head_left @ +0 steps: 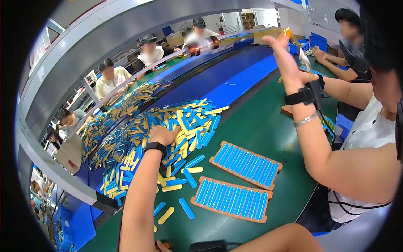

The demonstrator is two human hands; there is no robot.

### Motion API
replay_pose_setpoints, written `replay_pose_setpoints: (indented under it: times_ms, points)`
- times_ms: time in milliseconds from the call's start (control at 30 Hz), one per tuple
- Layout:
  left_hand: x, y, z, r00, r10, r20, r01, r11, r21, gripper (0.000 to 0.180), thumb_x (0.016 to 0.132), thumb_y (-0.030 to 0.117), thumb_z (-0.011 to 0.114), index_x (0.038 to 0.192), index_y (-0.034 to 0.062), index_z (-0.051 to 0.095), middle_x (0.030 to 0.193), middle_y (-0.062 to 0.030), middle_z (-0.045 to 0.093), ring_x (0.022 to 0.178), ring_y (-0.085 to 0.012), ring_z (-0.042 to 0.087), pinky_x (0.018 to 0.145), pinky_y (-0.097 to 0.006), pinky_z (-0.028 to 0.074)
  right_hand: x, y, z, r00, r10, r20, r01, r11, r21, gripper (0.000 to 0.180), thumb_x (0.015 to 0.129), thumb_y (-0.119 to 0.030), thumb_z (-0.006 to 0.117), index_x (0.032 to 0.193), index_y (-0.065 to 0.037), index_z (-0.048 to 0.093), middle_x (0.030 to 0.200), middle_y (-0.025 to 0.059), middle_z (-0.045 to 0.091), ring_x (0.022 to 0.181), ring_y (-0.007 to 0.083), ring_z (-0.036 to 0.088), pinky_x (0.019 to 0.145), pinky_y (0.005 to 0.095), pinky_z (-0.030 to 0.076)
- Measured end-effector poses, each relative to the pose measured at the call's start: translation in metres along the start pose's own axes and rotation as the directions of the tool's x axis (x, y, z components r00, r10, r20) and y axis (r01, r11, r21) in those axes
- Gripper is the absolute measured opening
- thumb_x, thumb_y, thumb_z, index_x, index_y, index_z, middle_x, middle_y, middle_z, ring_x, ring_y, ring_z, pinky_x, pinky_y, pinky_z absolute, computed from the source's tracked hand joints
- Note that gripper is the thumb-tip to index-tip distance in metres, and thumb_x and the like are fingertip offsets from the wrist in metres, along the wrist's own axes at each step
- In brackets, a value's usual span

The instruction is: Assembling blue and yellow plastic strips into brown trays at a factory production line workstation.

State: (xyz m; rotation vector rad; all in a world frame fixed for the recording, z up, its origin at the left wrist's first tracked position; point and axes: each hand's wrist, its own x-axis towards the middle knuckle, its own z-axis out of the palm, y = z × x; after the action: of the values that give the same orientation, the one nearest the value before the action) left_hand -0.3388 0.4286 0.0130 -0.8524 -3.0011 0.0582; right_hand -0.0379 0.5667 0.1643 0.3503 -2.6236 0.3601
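My left hand (163,134), a black watch on its wrist, rests knuckles-up on a big pile of blue and yellow sticks (184,122), with the fingers curled down into them. Only my right forearm (285,239) shows at the lower edge; its hand is out of the picture. Two brown trays (278,170) (268,206) lie on the green table (260,122) to the right of the pile, their slots filled with blue sticks. Loose sticks (187,208) lie scattered between the pile and my arm.
A co-worker in a white top sits close on my right, a raised hand (285,54) with a black wrist strap over the table. A blue belt (235,80) runs behind the pile. Several other people sit along the far side and the back right.
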Motion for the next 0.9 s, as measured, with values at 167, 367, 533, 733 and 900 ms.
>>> replay_pose_setpoints:
  times_ms: [167, 367, 533, 733, 900]
  points:
    - [-0.002, -0.012, -0.001, 0.971, 0.234, -0.056, -0.237, 0.97, -0.049, 0.06, 0.086, 0.044, 0.049, 0.11, -0.0105, 0.049, 0.108, -0.0262, 0.054, 0.105, -0.037, 0.051, 0.085, -0.042, 0.046, 0.003, 0.013, -0.013, 0.999, -0.013, 0.044, 0.013, 1.0, -0.01, 0.066, 0.07, -0.041, 0.059, 0.118, 0.004, 0.049, 0.113, 0.0193, 0.05, 0.106, 0.0297, 0.046, 0.088, 0.0479, 0.035]
    - [-0.034, -0.029, -0.004, 0.96, 0.262, -0.098, -0.28, 0.906, -0.319, 0.05, 0.086, 0.035, 0.052, 0.105, -0.0111, 0.047, 0.103, -0.0294, 0.057, 0.1, -0.0403, 0.055, 0.085, -0.042, 0.044, -0.005, -0.263, 0.258, 0.996, -0.055, 0.07, 0.054, 0.999, 0.007, 0.067, 0.07, -0.04, 0.059, 0.119, 0.004, 0.047, 0.113, 0.0187, 0.049, 0.105, 0.0291, 0.046, 0.087, 0.0465, 0.036]
    - [-0.069, -0.075, -0.02, 0.951, 0.274, -0.144, -0.31, 0.849, -0.429, 0.047, 0.089, 0.035, 0.048, 0.103, -0.0098, 0.05, 0.102, -0.0307, 0.056, 0.098, -0.0408, 0.054, 0.082, -0.043, 0.042, -0.022, -0.269, 0.263, 0.993, -0.091, 0.07, 0.091, 0.996, 0.013, 0.068, 0.07, -0.04, 0.059, 0.121, 0.004, 0.046, 0.113, 0.0182, 0.049, 0.104, 0.0286, 0.047, 0.086, 0.0454, 0.036]
    - [-0.089, -0.103, -0.027, 0.924, 0.232, -0.303, -0.35, 0.833, -0.429, 0.037, 0.089, 0.026, 0.046, 0.102, -0.0086, 0.047, 0.093, -0.0314, 0.057, 0.09, -0.045, 0.054, 0.076, -0.047, 0.043, -0.034, -0.272, 0.266, 0.987, -0.137, 0.079, 0.136, 0.991, 0.01, 0.07, 0.069, -0.039, 0.06, 0.122, 0.004, 0.045, 0.113, 0.0175, 0.049, 0.103, 0.0279, 0.047, 0.086, 0.0441, 0.037]
    - [-0.091, -0.121, -0.041, 0.943, 0.209, -0.26, -0.314, 0.818, -0.482, 0.033, 0.091, 0.025, 0.045, 0.104, -0.0053, 0.044, 0.094, -0.0214, 0.059, 0.087, -0.032, 0.06, 0.075, -0.039, 0.045, -0.034, -0.272, 0.268, 0.983, -0.155, 0.093, 0.157, 0.988, -0.007, 0.071, 0.069, -0.039, 0.06, 0.124, 0.004, 0.044, 0.112, 0.017, 0.049, 0.103, 0.0274, 0.047, 0.085, 0.043, 0.037]
